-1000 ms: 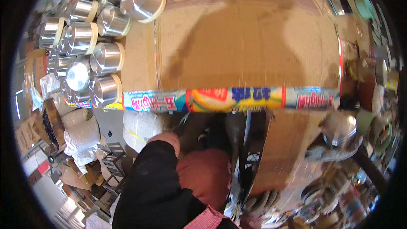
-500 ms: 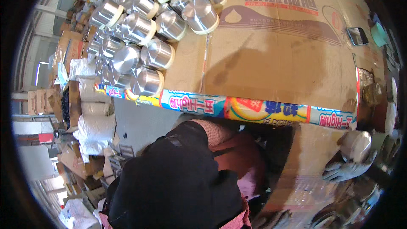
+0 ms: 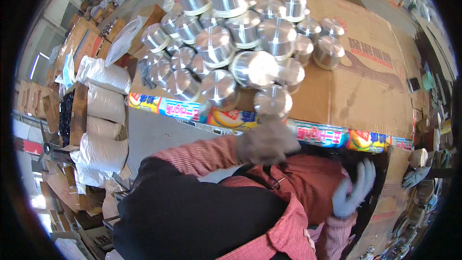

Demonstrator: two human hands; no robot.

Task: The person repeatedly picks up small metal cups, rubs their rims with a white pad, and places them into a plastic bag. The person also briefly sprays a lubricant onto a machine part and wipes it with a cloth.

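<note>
Many shiny pots (image 3: 226, 48) sit bunched on the cardboard (image 3: 365, 86), and my left hand (image 3: 267, 139) is at the one nearest me.

I see my gloved left hand reaching up to the front pot (image 3: 273, 101) at the near edge, just above the bright strip (image 3: 240, 118). The fingers curl against the pot's near side, but I cannot tell if they grip it. My right hand (image 3: 353, 190) is low by my red top, fingers spread wide, holding nothing. I think the job is well along: most pots stand close together on the left part. The right part of the cardboard is bare. White sacks (image 3: 101, 115) pile up off to the left.
</note>
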